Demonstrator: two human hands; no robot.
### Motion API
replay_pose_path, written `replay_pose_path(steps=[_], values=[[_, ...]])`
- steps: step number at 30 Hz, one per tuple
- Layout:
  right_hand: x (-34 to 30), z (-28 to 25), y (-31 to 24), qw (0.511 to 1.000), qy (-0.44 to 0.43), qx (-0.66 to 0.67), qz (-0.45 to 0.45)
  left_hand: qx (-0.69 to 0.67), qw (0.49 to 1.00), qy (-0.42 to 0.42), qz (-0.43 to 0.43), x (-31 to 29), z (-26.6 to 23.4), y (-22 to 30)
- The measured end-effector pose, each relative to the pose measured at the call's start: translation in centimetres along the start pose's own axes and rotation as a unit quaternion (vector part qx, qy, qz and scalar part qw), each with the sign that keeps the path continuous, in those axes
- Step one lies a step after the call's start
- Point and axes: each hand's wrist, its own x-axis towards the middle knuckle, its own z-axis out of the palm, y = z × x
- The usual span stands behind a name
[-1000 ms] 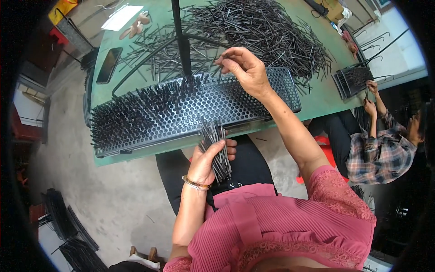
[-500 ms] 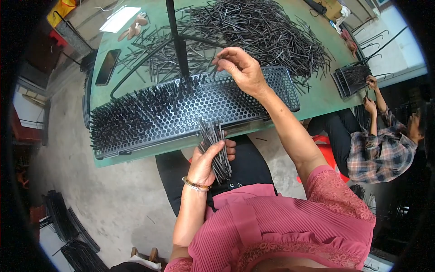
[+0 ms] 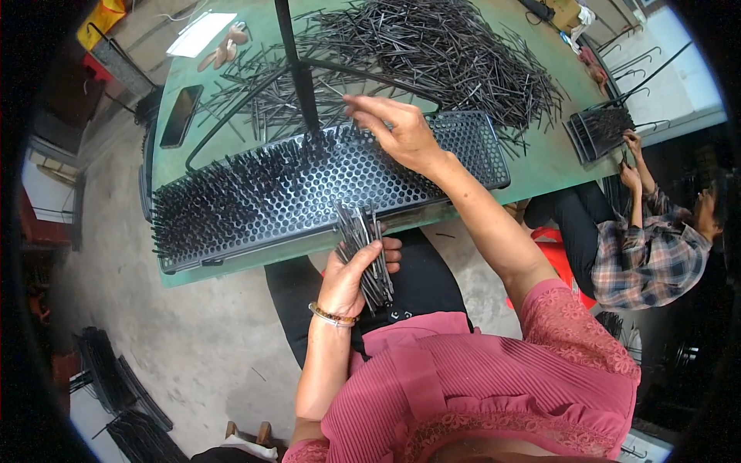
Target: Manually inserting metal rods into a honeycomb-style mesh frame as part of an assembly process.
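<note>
My left hand [image 3: 351, 274] is closed around a bundle of thin black rods [image 3: 360, 231], held in front of a perforated black rack [image 3: 340, 185]. The rack is long and lies slanted on the green table; many short black rods [image 3: 212, 197] stand upright in the holes of its left part and along its far edge. Over the rack's far edge hovers my right hand [image 3: 401, 135], its thumb and fingers pinched together. A thin rod [image 3: 335, 91] seems to stick out past those fingertips, though it is small and hard to make out.
Beyond the rack spreads a big heap of loose black rods [image 3: 455, 62]. A black post with bent legs [image 3: 287, 46] rises behind the rack. On the table's left lie a phone [image 3: 181, 116] and white paper [image 3: 202, 34]. At right, another person [image 3: 644, 255] works on a similar rack [image 3: 594, 135].
My right hand has moved left along the rack's far edge, and the rod at its fingertips now points up and left instead of down. My left hand has stayed in place.
</note>
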Motion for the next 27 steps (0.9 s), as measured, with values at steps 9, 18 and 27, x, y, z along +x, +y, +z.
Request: replay_pose_path(steps=[9,18,27], values=[[0.05,0.10,0.10,0.992,-0.011,-0.087,-0.086,-0.001,1.000,-0.003,-0.001,-0.03,-0.08,-0.02],[-0.30,0.21,-0.57,0.992,0.053,-0.091,-0.070,0.001,1.000,-0.014,0.002,0.06,0.85,0.37],[-0.42,0.43,-0.77,0.989,0.103,-0.098,-0.044,-0.005,1.000,-0.011,0.004,0.19,0.61,-0.02]])
